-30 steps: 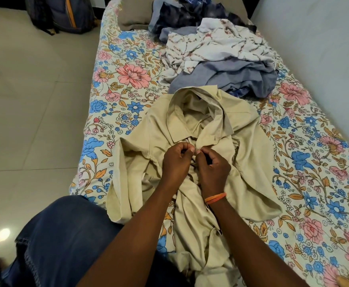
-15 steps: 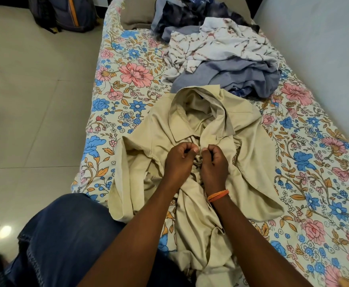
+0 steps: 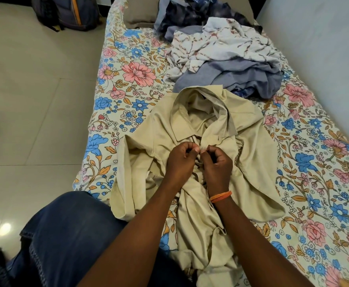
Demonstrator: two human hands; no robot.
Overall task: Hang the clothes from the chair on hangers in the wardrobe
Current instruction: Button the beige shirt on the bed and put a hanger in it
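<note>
**Buttoning of a beige shirt before hanging**

Little displacement is recorded since the earlier frames: both hands have been kept at the placket, the right one drawn slightly closer to the collar. A beige collared shirt (image 3: 190, 129) is laid front-up on a floral bedsheet (image 3: 128, 65), its collar towards a heap of unsorted clothes (image 3: 227, 65). The front edges just below the collar are pinched by the curled fingers of the left hand (image 3: 181, 160) and the right hand (image 3: 217, 164), whose tips nearly meet; an orange wristband (image 3: 220, 196) is worn on the right wrist. A button is presumably being worked, though whether fastened or undone cannot be told. No hanger or wardrobe is seen. The step is judged preparatory; next, a hanger would have to be fetched and passed under the collar.
</note>
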